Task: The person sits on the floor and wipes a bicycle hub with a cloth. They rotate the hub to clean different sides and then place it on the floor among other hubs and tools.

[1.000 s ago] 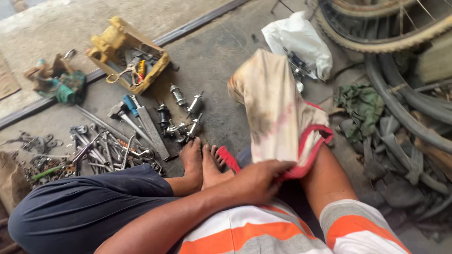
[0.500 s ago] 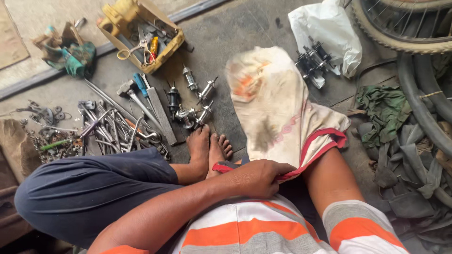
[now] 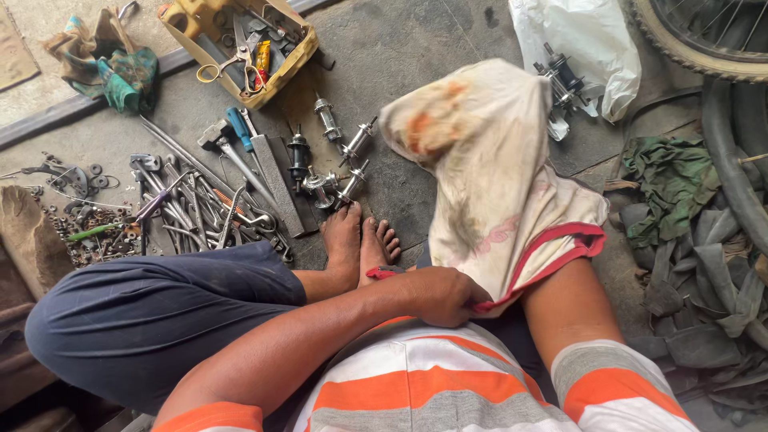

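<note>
Basically seated cross-legged on the floor (image 3: 448,48), head view looking down. Left hand (image 3: 440,294) rests in the lap, fingers curled around the red-trimmed edge of the cloth (image 3: 488,184), gripping it. Right hand is under the cloth, hidden, so can't tell if it is wide or closed; the forearm runs up into the fabric and lifts it into a hump. Cloth is off-white, stained orange and brown, draped over that arm and hanging between the knees and the floor ahead.

Bare feet (image 3: 358,244) are crossed just left of the left hand. Dark blue trouser leg (image 3: 160,312) fills the lower left. Shirt (image 3: 432,384) is striped orange, white and grey.

Just beyond the toes lie several hubs (image 3: 332,172) with axles, close together. Left of them a file (image 3: 276,184), a hammer (image 3: 220,140) and a blue-handled tool (image 3: 238,128), then a heap of wrenches (image 3: 184,208). Loose nuts (image 3: 92,236) sit at the far left. A yellow tray (image 3: 296,60) holding scissors (image 3: 228,64) is at the top. A rag (image 3: 112,68) lies left of the tray.

A white bag (image 3: 592,40) with more hubs on it is top right, next to a tyre (image 3: 688,48). A green cloth (image 3: 672,180) and rubber tubes (image 3: 712,280) pile up at the right.
</note>
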